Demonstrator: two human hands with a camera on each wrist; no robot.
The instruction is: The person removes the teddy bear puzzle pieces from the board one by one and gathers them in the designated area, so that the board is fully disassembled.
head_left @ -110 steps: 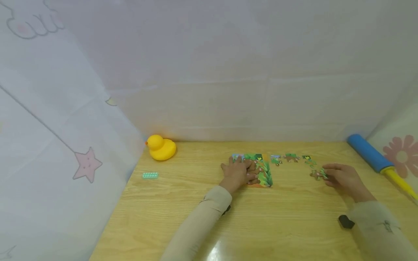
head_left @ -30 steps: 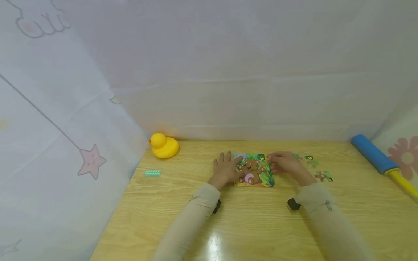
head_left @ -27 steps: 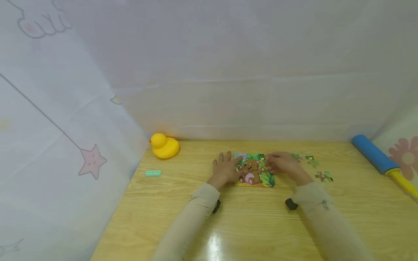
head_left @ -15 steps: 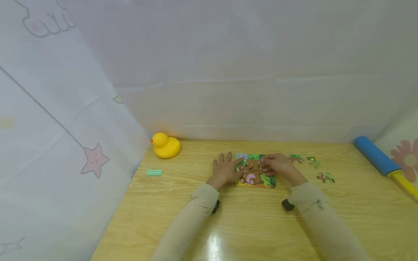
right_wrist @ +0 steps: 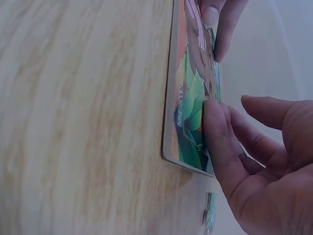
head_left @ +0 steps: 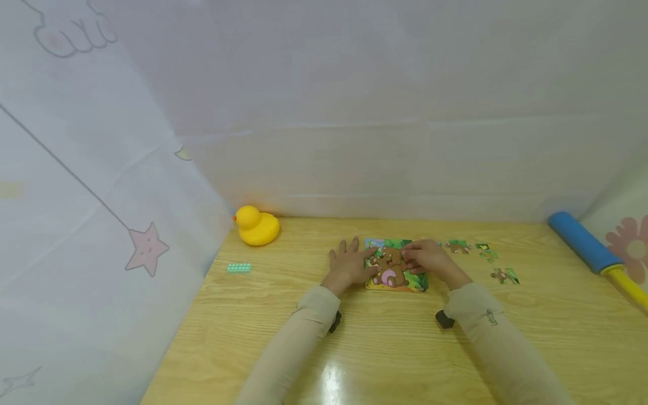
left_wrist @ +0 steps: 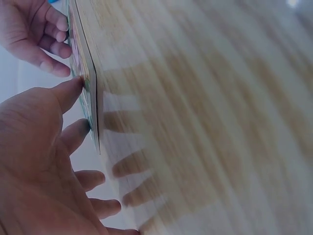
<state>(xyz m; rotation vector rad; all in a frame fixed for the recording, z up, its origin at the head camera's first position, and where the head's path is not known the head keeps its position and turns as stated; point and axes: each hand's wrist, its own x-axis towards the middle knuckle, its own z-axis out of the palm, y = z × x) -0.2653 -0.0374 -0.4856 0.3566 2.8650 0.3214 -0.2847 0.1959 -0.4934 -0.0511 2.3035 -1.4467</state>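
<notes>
A jigsaw puzzle (head_left: 390, 277) in a thin flat board shows a brown bear among green leaves. My left hand (head_left: 349, 266) lies spread at its left side; thumb and index fingertip touch the puzzle in the left wrist view, while the other fingers stay off it. At the right side, my right hand (head_left: 427, 260) has bent fingertips on the puzzle face. One digit stands away in the right wrist view, and I see no loose piece between the fingers. Loose puzzle pieces lie further right: a brown-and-green one (head_left: 458, 246), another (head_left: 487, 253), and a bear piece (head_left: 505, 275).
A yellow rubber duck (head_left: 258, 228) stands at the table's back left, with a small mint studded strip (head_left: 239, 268) in front. A blue-and-yellow foam-like tube (head_left: 584, 241) lies along the right side. Pale cloth walls (head_left: 324, 169) rise behind the wooden table (head_left: 385, 349).
My right hand has left the bear piece on the table at the right and moved left onto the puzzle. My left hand has shifted from over the puzzle to its left edge.
</notes>
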